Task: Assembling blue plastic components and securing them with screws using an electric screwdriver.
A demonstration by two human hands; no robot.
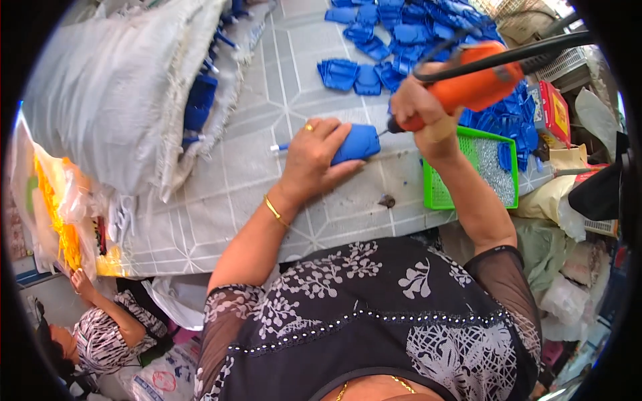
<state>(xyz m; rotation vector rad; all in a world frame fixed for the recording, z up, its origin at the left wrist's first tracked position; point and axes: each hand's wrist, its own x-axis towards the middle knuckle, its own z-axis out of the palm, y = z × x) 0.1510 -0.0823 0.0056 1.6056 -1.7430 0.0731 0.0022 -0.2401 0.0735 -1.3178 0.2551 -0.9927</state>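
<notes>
My left hand [313, 154] is closed over a blue plastic part [358, 144], holding it down on the tablecloth. A thin blue rod with a white tip [275, 148] sticks out on the other side of that hand. My right hand [428, 117] grips an orange corded power screwdriver [476, 75], laid nearly sideways. Its thin bit meets or nearly meets the right end of the blue part; whether they touch I cannot tell. Below my right wrist stands a green basket [438, 202] with many small silvery screws [495, 167] in it.
Loose blue plastic pieces [341, 73] spread over the far right of the patterned table [254, 180]. A large white woven sack [127, 93] with blue parts lies at left. A black cable [528, 55] crosses upper right, near a red box [555, 113]. Another person [110, 327] sits at lower left.
</notes>
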